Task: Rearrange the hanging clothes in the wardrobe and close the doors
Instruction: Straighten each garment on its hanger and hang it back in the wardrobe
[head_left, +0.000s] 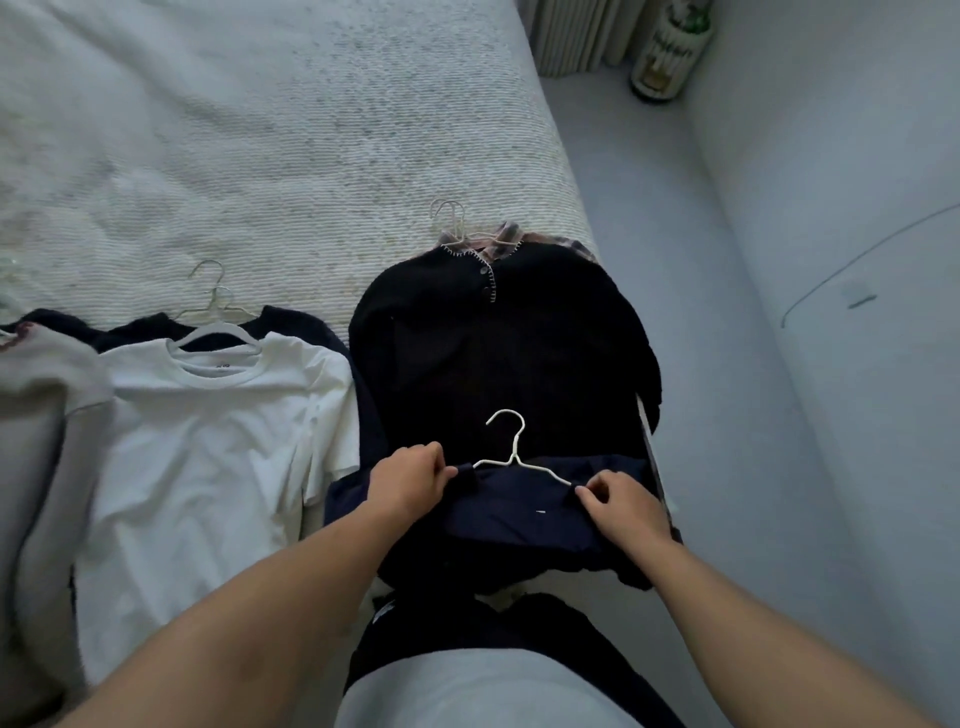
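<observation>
Your left hand (410, 475) and right hand (618, 501) pinch the blue top (519, 512) under the white hanger (511, 457). Pull unevenly and it may slide off.

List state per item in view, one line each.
Left hand: pinching navy garment's edge.
Right hand: pinching navy garment's edge.
Navy garment: on white hanger, atop black cardigan.
Black cardigan: flat on bed, buttoned.
White tee: flat, on hanger.
</observation>
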